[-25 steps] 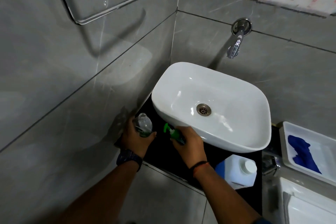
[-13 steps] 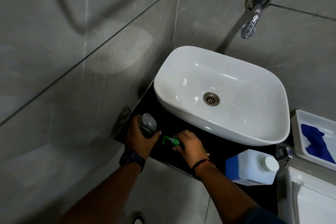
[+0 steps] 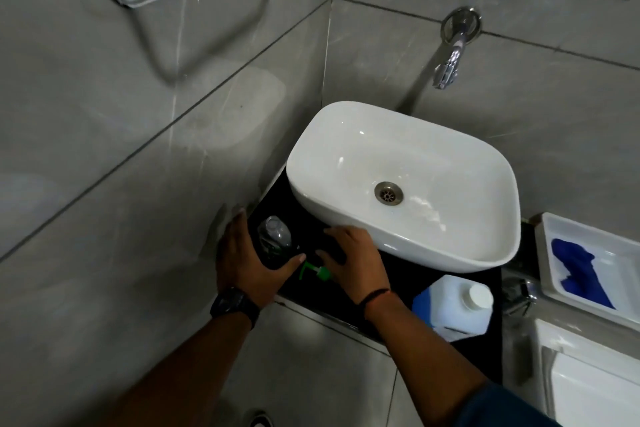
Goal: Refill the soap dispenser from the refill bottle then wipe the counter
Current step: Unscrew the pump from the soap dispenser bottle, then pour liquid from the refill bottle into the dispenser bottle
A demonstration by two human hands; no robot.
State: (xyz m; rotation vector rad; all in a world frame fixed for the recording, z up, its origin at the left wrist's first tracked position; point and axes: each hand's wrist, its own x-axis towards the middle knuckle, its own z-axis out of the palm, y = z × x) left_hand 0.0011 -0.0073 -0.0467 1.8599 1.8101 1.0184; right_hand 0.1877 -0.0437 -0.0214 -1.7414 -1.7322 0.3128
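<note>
**Head view: pump is lying off the soap bottle**

Head camera is looking down at a black tabletop [image 3: 408, 282] in a grey tiled corner. The left hand [image 3: 247, 262] is wrapping around the clear soap dispenser bottle [image 3: 273, 244], with the thumb pressing on its near side. The bottle is standing up on the tabletop, close to the left wall, and its top is open. The green pump [image 3: 317, 272] is lying on the tabletop just beside the bottle, between the two hands. The right hand [image 3: 353, 260] is resting over the tabletop with its fingers spread, holding nothing; it is touching or almost touching the pump head, and I cannot tell which. A white sink bowl [image 3: 346, 135] is sitting on the tabletop behind the hands. The white refill bottle [image 3: 453, 308], with a blue side and a white cap, is lying on the tabletop to the right, well apart from the soap bottle. A blue cloth [image 3: 578, 270] is lying in a white tray [image 3: 550, 253] at the far right. A shiny tap [image 3: 450, 62] is sticking out of the wall above the sink.
</note>
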